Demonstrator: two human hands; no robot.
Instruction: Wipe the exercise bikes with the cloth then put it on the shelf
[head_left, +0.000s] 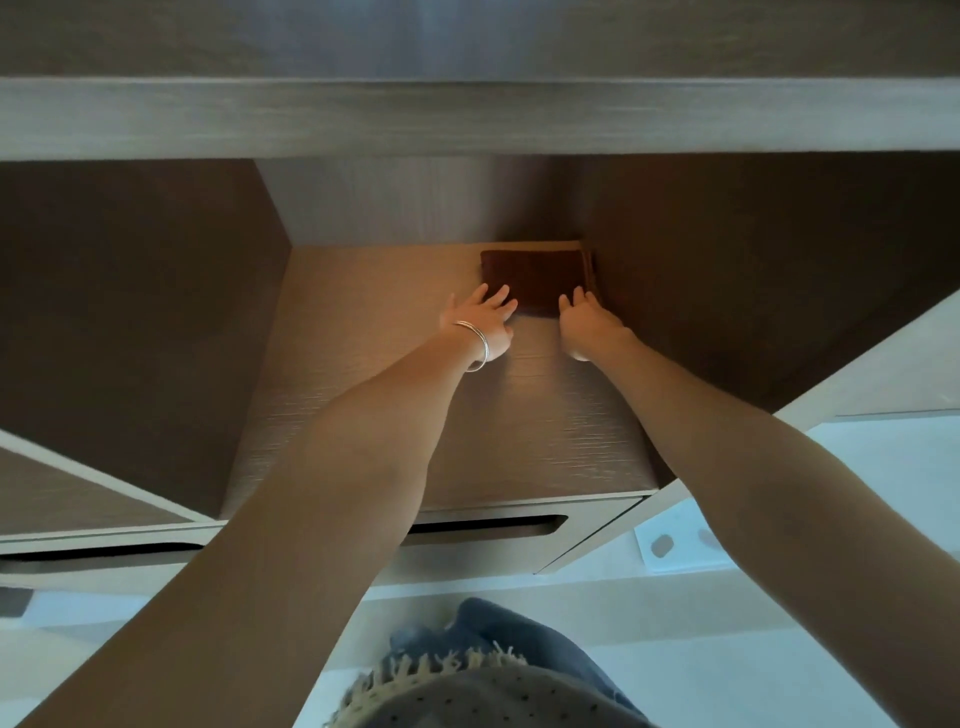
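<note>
Fringed dotted garment (467, 691) sits lowest in view; both bare arms reach into the shelf (363, 322); left hand (485, 322), bangle (475, 345) at wrist, fingers spread flat at cloth's near-left corner; right hand (587, 322) loosely open, fingertips on its near edge; folded dark brown cloth (535, 278) lies in the shelf's back right corner.

Wooden shelf (395, 405) is seen as an open compartment with a light wood-grain floor and darker side walls. A folded dark brown cloth (535, 280) is laid flat on it, at the back right corner, just beside the right wall. Rest of the board is bare.
</note>
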